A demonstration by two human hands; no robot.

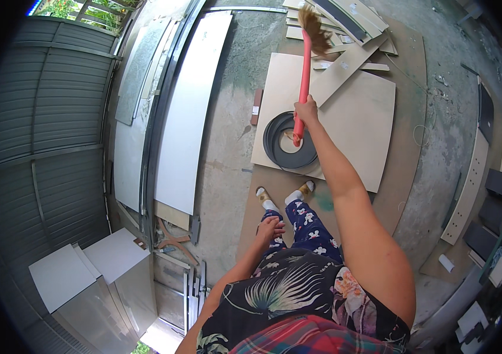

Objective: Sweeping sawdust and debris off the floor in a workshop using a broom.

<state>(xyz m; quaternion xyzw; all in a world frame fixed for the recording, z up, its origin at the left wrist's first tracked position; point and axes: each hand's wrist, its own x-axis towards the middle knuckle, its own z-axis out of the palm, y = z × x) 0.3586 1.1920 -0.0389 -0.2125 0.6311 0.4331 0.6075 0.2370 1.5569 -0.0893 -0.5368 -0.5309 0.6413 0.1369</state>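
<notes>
My right hand (306, 112) is closed around the red handle of a broom (305, 68) with brown bristles. Its bristle end points away from me, over the far stack of boards, while the near end of the handle hangs above a coil of dark grey strip (271, 141). Under that coil lies a large beige board (357, 130). My left hand (271, 227) is down in front of my left thigh, empty, its fingers loosely bent.
Beige planks (345, 71) are piled at the far end. A long white panel (195, 112) lies to the left beside a metal rail. White cabinets (115, 253) stand at the lower left. Dark grey boxes (493, 209) and a drilled panel (466, 189) are at the right.
</notes>
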